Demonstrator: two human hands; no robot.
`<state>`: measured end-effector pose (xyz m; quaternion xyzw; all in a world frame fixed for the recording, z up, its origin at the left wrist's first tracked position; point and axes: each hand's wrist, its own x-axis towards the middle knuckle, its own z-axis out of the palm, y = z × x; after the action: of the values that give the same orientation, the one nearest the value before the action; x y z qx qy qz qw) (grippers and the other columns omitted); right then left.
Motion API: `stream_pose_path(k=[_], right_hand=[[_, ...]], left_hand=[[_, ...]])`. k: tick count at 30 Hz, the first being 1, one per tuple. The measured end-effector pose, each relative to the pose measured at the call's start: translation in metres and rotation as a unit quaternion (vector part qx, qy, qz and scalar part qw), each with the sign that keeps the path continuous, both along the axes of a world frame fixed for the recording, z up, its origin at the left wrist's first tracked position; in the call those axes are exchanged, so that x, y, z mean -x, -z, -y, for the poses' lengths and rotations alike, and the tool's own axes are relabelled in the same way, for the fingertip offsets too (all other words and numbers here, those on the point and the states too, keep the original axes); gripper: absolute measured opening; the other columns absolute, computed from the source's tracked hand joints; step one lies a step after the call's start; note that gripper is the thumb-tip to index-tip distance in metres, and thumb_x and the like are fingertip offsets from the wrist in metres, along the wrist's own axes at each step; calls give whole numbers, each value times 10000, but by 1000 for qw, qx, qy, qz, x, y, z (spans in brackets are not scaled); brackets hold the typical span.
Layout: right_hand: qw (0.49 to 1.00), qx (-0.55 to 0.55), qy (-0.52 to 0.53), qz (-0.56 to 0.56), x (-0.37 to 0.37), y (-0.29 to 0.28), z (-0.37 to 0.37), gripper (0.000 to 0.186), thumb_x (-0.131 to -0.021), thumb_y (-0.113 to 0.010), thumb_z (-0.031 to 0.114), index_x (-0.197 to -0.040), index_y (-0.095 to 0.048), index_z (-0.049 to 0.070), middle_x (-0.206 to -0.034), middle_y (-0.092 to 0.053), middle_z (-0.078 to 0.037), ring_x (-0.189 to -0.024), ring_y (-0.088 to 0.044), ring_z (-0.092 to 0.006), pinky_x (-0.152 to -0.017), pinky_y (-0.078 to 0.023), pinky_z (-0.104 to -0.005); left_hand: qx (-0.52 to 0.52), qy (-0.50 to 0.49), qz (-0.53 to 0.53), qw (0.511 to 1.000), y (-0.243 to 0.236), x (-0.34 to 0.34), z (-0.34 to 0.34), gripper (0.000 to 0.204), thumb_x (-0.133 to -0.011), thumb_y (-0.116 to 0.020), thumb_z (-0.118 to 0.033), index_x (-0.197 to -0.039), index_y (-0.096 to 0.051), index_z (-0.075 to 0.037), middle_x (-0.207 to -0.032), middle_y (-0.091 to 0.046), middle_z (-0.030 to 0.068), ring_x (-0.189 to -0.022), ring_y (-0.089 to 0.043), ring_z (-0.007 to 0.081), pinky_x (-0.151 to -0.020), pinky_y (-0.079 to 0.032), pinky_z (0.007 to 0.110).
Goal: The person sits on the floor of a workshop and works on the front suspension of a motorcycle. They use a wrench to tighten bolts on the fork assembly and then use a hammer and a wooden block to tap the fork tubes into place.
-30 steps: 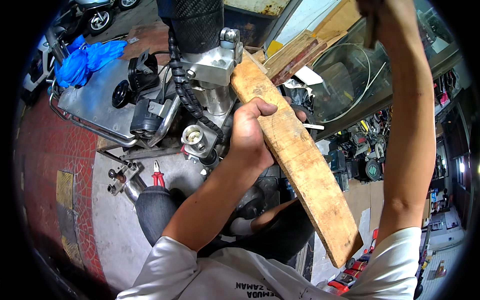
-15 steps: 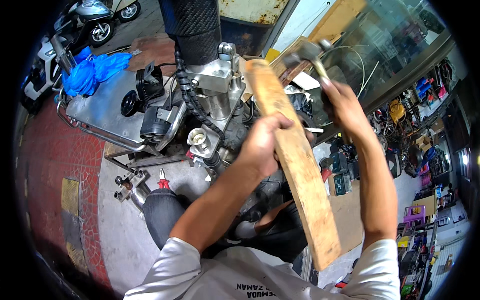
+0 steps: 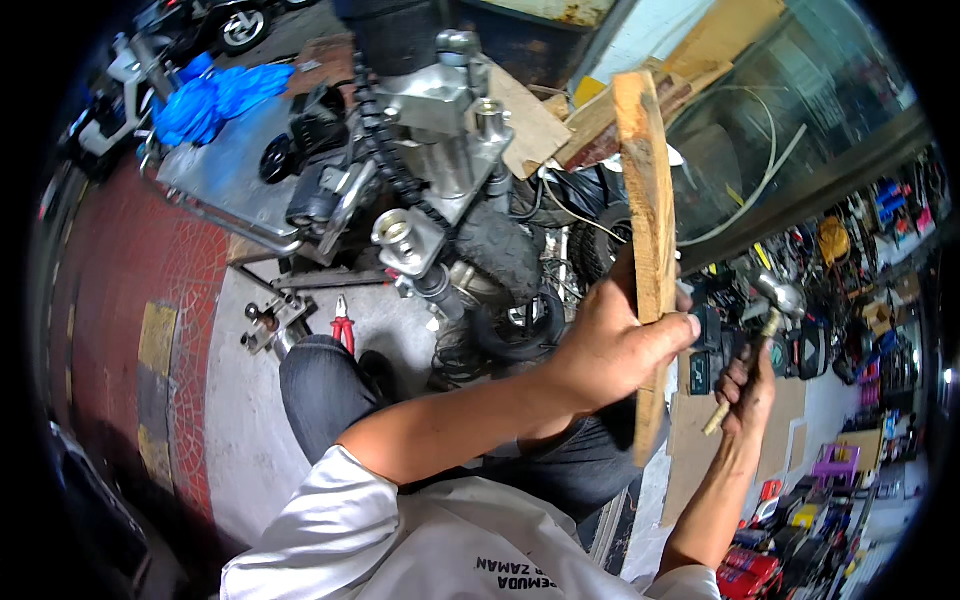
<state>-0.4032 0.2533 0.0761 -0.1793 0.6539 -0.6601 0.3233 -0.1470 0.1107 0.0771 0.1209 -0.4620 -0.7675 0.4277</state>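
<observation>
A long wooden plank (image 3: 652, 250) stands nearly upright before me, turned so a narrow edge shows. My left hand (image 3: 630, 345) is wrapped round it below the middle, thumb across the near face. To the right, my right hand (image 3: 748, 390) grips a hammer (image 3: 778, 297) by its pale handle, metal head up. The two hands are apart, and the hammer does not touch the plank. Left of the plank stands a metal fork clamp (image 3: 408, 245), with an open round socket, on a motorcycle front end. A black tyre (image 3: 497, 255) lies behind it.
Red-handled pliers (image 3: 343, 327) lie on the floor by my left knee. At the left, a metal-topped rack (image 3: 235, 185) carries black lamps and a blue plastic bag (image 3: 215, 100). Flat cardboard (image 3: 690, 450) covers floor at the right, near crowded shelves. A glass pane (image 3: 770, 130) leans behind.
The plank has moved right and turned from slanting to nearly upright, edge showing. My right hand has lowered the hammer to the right and nearer. My view has shifted slightly.
</observation>
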Motion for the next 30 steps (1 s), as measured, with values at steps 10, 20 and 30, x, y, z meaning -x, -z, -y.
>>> stream_pose_path(k=[10,20,30], right_hand=[[960,68,-121,-243,-51,-107,42,449,-1074,-463,524,-954,-507,94,-597,-395,40,-411,-316,-66,-368,-258,-227],[706,18,-321,-630,-212,-177,98,505,-1049,-563,385,-1335,-585,-30,-834,-553,1,-685,-468,-80,-607,-377,-241],[472,-102,-467,-740,-288,-163,183,388,-1053,-562,335,-880,-599,-11,-664,-524,-215,-617,-531,-403,-602,-408,-479]], left_hand=[[-150,-122,-217,957,20,-38,-16,588,-760,-515,-85,-1331,-417,21,-1154,-644,260,-1099,-626,324,-1006,-493,458],[-322,-64,-350,878,18,-52,-32,512,-766,-545,-97,-1259,-511,35,-1135,-654,223,-1088,-637,325,-1006,-503,461],[-381,20,-347,857,15,-48,-33,481,-804,-545,-133,-1251,-559,45,-1143,-669,167,-1088,-657,303,-1034,-494,468]])
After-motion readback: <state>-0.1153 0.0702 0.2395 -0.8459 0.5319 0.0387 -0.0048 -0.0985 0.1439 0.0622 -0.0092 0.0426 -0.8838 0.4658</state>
